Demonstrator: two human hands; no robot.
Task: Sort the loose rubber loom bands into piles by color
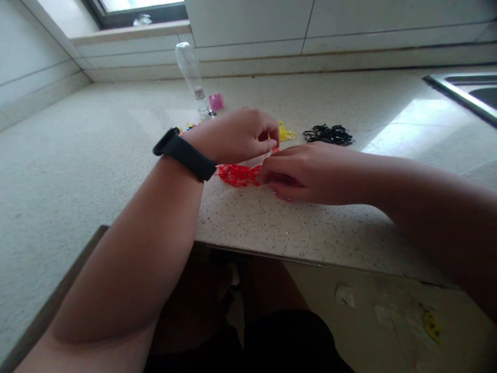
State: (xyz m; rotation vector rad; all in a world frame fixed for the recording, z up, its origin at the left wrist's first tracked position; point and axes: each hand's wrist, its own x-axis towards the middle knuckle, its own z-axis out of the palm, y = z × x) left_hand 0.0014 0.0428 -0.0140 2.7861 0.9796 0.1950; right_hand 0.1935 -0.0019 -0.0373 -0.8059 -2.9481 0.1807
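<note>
A heap of small red rubber bands [238, 175] lies on the speckled countertop [248, 220]. My left hand [243, 133], with a black watch on its wrist, reaches over the heap. Its thumb and forefinger pinch at some red strands just right of the heap. My right hand [297, 168] is closed at the heap's right edge, fingers curled inward. What sits inside its grip is mostly hidden, though a reddish tint shows there. Behind the hands lie a yellow pile of bands [286, 131], partly covered by my left hand, and a black pile of bands [329, 134].
Behind my left wrist, mixed coloured bands [190, 126] peek out. A clear bottle-like container [189, 67] and a small pink packet [216, 101] are farther back. The sink [466, 85] is at the far right, and the counter's front edge [264, 254] runs above my legs.
</note>
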